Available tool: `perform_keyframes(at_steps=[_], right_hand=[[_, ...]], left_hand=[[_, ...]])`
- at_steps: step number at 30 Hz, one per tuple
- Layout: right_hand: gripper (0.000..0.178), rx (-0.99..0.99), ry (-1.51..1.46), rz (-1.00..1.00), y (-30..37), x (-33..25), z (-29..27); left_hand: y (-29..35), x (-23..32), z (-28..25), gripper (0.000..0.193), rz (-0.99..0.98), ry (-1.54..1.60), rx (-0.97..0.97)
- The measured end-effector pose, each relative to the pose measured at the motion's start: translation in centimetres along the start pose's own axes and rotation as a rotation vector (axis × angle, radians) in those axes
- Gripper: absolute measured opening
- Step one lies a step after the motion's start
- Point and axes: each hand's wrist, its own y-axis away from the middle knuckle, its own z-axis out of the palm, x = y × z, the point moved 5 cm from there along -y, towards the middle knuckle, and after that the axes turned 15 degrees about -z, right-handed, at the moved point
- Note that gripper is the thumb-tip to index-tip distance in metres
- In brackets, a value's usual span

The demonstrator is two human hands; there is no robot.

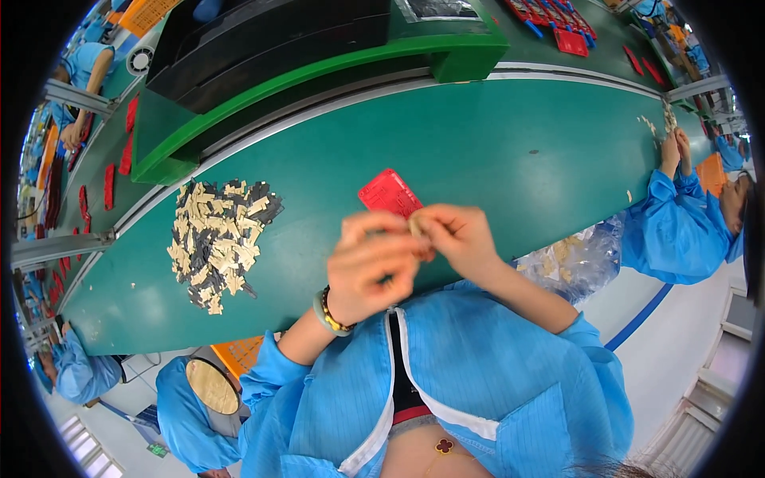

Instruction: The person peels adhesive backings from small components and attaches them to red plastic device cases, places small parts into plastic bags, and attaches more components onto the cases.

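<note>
My two hands meet above the near part of the green table. The thumb and fingertips of my right hand are pinched together on a small beige piece. My left hand is smeared by motion; its bent fingers reach to the same spot, and I cannot see whether they grip anything. Just beyond my fingers a red plastic part lies on the table, its near end partly covered by them. To the left is a wide pile of small flat beige and dark grey pieces.
A green-edged frame with black panels borders the far side of the table. Past it, red parts lie on another green surface. At right, a co-worker's hands handle small pieces. A clear plastic bag sits at the near edge.
</note>
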Motion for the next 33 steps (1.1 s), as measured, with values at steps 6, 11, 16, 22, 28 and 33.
perform_keyframes(at_steps=[6, 11, 16, 22, 28, 33], right_hand=[[0.013, 0.150, 0.909, -0.311, -0.7, -1.0, -7.2], [0.018, -0.225, 0.583, -0.285, -2.3, -2.2, -0.9], [0.020, -0.386, 0.591, -0.370, -2.7, -2.8, 0.0], [0.020, -0.446, 0.591, -0.294, -2.7, -2.4, 0.1], [0.021, -0.501, 0.680, -0.305, -2.8, -2.6, -0.2], [0.021, -0.463, 0.676, -0.322, -2.3, -2.4, -0.4]], left_hand=[[-0.4, -1.0, 0.2, 0.018, 0.147, -0.294, -0.163], [-0.2, -0.8, 0.3, 0.020, 0.348, -0.479, -0.023], [0.5, -0.4, 0.3, 0.021, 0.458, -0.601, 0.078], [0.6, -0.3, 1.0, 0.022, 0.590, -0.646, 0.061], [0.2, 0.2, 1.1, 0.012, 0.655, -0.664, 0.089], [-0.4, -0.3, 1.3, 0.014, 0.496, -0.698, 0.060]])
